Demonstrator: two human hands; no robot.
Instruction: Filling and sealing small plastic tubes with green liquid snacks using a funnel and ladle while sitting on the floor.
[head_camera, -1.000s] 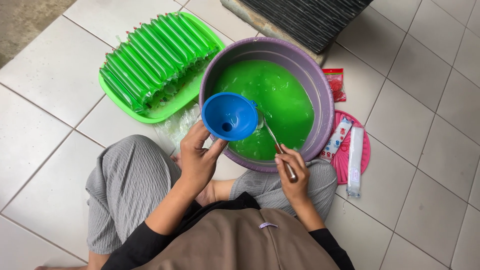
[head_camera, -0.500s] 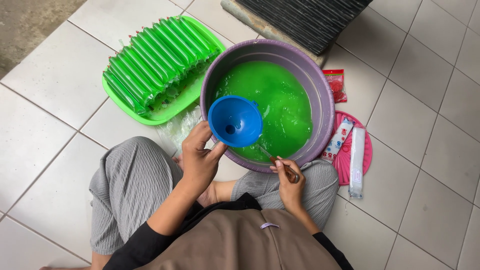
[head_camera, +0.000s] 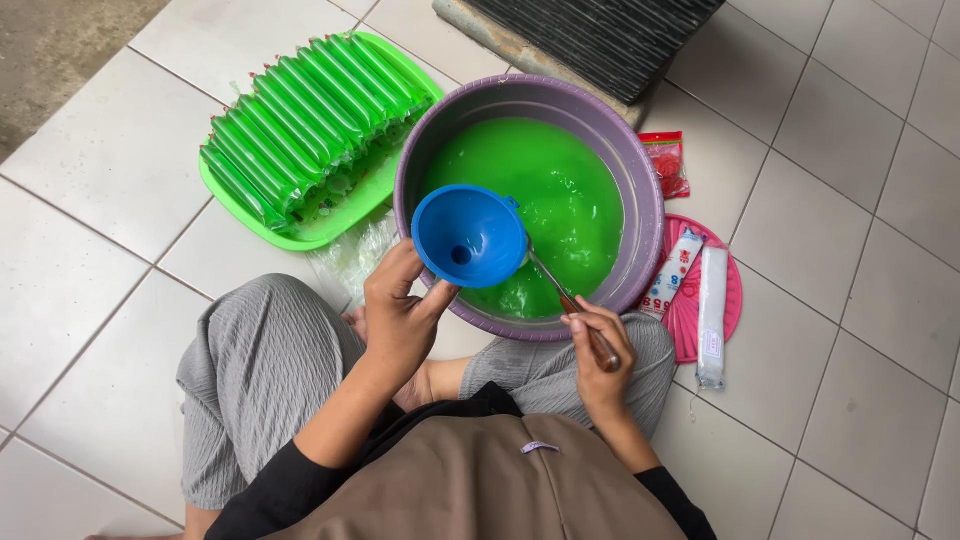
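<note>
Tiled floor (head_camera: 90, 300). Left hand (head_camera: 400, 315) closed around blue funnel (head_camera: 470, 235), held above purple basin (head_camera: 640, 190) so drips land inside; right hand (head_camera: 600, 350) grips ladle handle (head_camera: 575, 310).

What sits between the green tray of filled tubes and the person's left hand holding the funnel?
In the head view, a heap of clear plastic bags lies on the tiles between the green tray and the left hand.

One purple basin (head_camera: 645, 190) of green liquid sits at centre frame, with one blue funnel (head_camera: 468, 235) over it. One green tray (head_camera: 310, 228) at upper left holds roughly fifteen filled green tubes (head_camera: 300, 130). One pink plate (head_camera: 735, 300) lies at right, one red packet (head_camera: 665, 162) above it.
</note>
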